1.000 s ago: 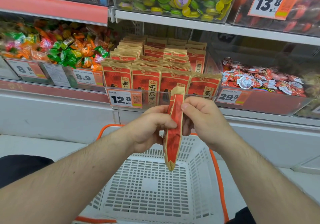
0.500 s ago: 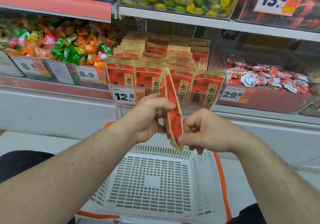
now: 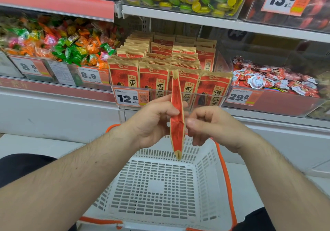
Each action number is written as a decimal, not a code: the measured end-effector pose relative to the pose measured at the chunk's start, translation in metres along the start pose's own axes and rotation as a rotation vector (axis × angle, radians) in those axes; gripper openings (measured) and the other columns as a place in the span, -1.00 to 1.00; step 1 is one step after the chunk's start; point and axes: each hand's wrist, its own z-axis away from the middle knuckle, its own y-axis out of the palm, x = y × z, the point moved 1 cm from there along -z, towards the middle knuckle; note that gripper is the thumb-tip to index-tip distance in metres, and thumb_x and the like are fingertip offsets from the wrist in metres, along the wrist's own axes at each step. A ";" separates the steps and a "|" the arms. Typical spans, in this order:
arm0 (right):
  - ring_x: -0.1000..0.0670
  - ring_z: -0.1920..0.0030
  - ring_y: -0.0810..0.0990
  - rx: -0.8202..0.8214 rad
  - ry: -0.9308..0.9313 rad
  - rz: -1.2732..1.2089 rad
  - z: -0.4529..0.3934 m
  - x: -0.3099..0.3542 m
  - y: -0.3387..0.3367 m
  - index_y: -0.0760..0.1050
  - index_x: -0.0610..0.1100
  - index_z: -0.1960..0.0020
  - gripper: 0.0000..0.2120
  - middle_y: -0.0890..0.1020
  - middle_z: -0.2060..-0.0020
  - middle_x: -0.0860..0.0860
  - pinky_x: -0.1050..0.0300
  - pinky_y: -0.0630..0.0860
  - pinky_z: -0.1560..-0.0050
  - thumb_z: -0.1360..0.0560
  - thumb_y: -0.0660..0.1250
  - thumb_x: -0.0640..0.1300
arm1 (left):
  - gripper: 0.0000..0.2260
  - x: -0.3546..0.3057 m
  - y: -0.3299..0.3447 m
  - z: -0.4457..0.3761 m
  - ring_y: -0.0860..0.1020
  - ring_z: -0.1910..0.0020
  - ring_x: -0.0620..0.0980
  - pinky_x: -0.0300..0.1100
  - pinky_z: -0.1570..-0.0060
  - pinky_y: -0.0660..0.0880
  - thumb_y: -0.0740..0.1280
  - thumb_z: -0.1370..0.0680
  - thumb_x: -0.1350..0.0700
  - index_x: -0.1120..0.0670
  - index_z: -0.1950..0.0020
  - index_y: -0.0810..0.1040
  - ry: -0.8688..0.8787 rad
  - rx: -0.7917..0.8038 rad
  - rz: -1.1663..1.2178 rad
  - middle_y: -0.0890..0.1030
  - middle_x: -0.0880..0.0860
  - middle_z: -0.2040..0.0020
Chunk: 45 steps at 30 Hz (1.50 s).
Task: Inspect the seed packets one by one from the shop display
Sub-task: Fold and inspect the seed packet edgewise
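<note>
A red and tan seed packet (image 3: 176, 116) stands upright and edge-on between my hands, above the basket. My left hand (image 3: 151, 121) pinches its middle from the left with thumb and fingers. My right hand (image 3: 212, 123) has curled fingers, its thumb tip touching the packet's right side. Behind them, rows of matching red seed packets (image 3: 155, 64) stand in a clear display bin (image 3: 205, 99) on the shelf, with a 12.8 price tag (image 3: 130, 97) in front.
A white slotted shopping basket (image 3: 205, 177) with orange handles sits below my hands. Wrapped candies (image 3: 59, 43) fill the bin at left, small red and white packs (image 3: 273, 82) the bin at right. More bins stand on the upper shelf (image 3: 178, 16).
The packet was tilted half a second ago and now stands straight upright, edge toward me. My right hand slid from the packet's lower end up to its middle.
</note>
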 end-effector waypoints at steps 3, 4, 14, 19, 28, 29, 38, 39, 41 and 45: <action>-0.08 0.41 0.63 -0.137 0.109 -0.050 -0.004 -0.004 0.003 0.44 -0.22 0.07 -0.49 0.66 0.23 -0.23 0.01 0.55 0.31 -0.25 0.42 0.18 | -0.56 0.003 0.005 0.002 0.57 0.08 0.23 0.14 -0.02 0.55 0.29 -0.32 0.27 0.31 -0.20 0.52 0.022 0.075 0.035 0.57 0.32 -0.01; -0.08 0.41 0.63 -0.157 0.129 -0.051 -0.005 -0.004 0.004 0.43 -0.21 0.05 -0.47 0.68 0.21 -0.22 0.02 0.55 0.33 -0.24 0.41 0.19 | -0.57 0.004 0.006 0.002 0.56 0.01 0.24 0.19 -0.13 0.53 0.30 -0.36 0.24 0.28 -0.23 0.54 0.023 0.071 0.051 0.57 0.34 -0.08; 0.04 0.53 0.49 -0.439 0.051 -0.120 -0.010 -0.007 0.006 0.45 -0.19 0.08 -0.76 0.57 0.45 0.02 0.21 0.40 0.52 -0.51 0.42 -0.05 | -0.71 0.002 0.007 -0.001 0.67 -0.06 0.09 0.06 -0.08 0.60 0.13 -0.68 0.03 0.07 -0.21 0.60 0.075 -0.076 0.008 0.69 0.14 -0.12; 0.01 0.51 0.47 -0.426 0.034 -0.213 -0.010 -0.006 0.004 0.52 -0.18 0.10 -0.80 0.59 0.44 -0.01 0.13 0.43 0.45 -0.62 0.26 -0.08 | -0.67 0.000 0.006 -0.001 0.70 0.07 0.01 -0.11 0.21 0.63 0.05 -0.71 0.03 0.05 -0.23 0.58 0.080 -0.089 0.002 0.72 0.08 -0.02; -0.05 0.50 0.47 -0.379 0.020 -0.297 -0.010 -0.007 0.004 0.50 -0.19 0.12 -0.80 0.61 0.41 -0.09 0.10 0.42 0.41 -0.63 0.25 -0.12 | -0.67 -0.002 0.005 0.000 0.70 0.06 0.05 -0.09 0.20 0.64 0.04 -0.72 0.05 0.08 -0.25 0.57 0.085 -0.072 0.044 0.71 0.12 -0.05; -0.05 0.48 0.48 -0.360 0.024 -0.305 -0.009 -0.007 0.003 0.51 -0.21 0.10 -0.82 0.62 0.39 -0.10 0.09 0.42 0.40 -0.62 0.26 -0.12 | -0.67 -0.003 0.005 0.000 0.70 0.05 0.05 -0.08 0.17 0.64 0.04 -0.72 0.04 0.06 -0.24 0.57 0.086 -0.079 0.040 0.72 0.11 -0.05; -0.25 0.17 0.62 0.020 0.073 -0.142 -0.004 -0.013 -0.004 0.54 -0.21 -0.17 -0.56 0.70 0.05 -0.27 0.13 0.48 0.37 -0.32 0.48 -0.11 | -0.67 -0.006 0.003 -0.001 0.68 0.02 0.12 0.07 0.01 0.62 0.05 -0.72 0.00 0.08 -0.24 0.56 0.061 -0.135 0.085 0.71 0.13 -0.05; -0.28 0.16 0.62 0.024 0.069 -0.146 -0.004 -0.014 -0.004 0.54 -0.22 -0.17 -0.55 0.69 0.06 -0.28 0.13 0.50 0.38 -0.32 0.47 -0.10 | -0.67 -0.006 0.003 -0.002 0.68 0.03 0.11 0.06 0.03 0.63 0.05 -0.72 0.00 0.07 -0.23 0.57 0.060 -0.137 0.080 0.71 0.12 -0.02; -0.33 0.15 0.62 0.023 0.062 -0.141 -0.004 -0.014 -0.004 0.53 -0.23 -0.17 -0.54 0.69 0.06 -0.30 0.14 0.52 0.38 -0.32 0.48 -0.10 | -0.66 -0.005 0.002 -0.002 0.68 0.05 0.10 0.06 0.05 0.63 0.04 -0.72 0.00 0.08 -0.23 0.57 0.059 -0.133 0.071 0.70 0.11 -0.01; -0.34 0.16 0.64 0.034 0.042 -0.114 -0.003 -0.012 -0.003 0.54 -0.23 -0.16 -0.60 0.69 0.09 -0.30 0.12 0.54 0.37 -0.38 0.53 -0.15 | -0.66 -0.006 0.002 -0.002 0.69 0.04 0.11 0.06 0.05 0.64 0.05 -0.72 0.01 0.09 -0.26 0.56 0.060 -0.120 0.035 0.71 0.12 -0.04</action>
